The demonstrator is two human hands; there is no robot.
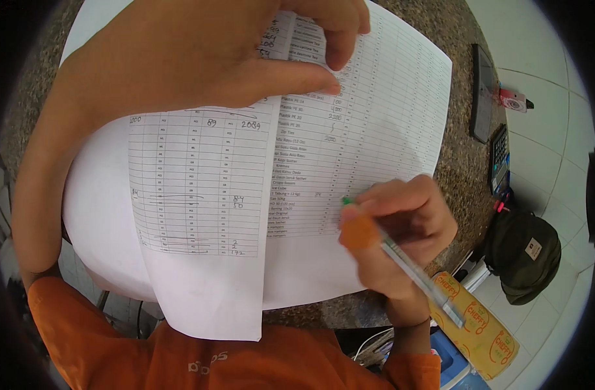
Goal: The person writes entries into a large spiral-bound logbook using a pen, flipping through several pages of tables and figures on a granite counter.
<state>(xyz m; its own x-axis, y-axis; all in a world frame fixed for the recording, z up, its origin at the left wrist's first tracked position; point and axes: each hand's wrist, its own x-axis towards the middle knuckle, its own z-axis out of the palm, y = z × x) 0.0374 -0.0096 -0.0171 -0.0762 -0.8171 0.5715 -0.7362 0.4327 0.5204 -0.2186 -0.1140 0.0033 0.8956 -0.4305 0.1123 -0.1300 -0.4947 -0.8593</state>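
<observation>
Two printed sheets with ruled tables lie over each other on a dark speckled table (317,316). The folded left sheet (200,279) carries handwritten figures in its columns. It overlaps the right sheet (401,123), a printed list with some handwritten numbers. My left hand (200,58) rests across the top of both sheets, thumb stretched out and fingers apart from it. My right hand (401,221) grips a clear-barrelled pen (417,276) with a green tip, over the lower right of the list. An orange patch at those fingertips is too blurred to make out.
Along the table's right edge lie a dark phone-like device (482,94) and a calculator (500,159). Beyond the edge are a pink object (512,99) and a dark green bag (523,257). A yellow patterned box (486,325) stands at lower right, beside white cables (373,341).
</observation>
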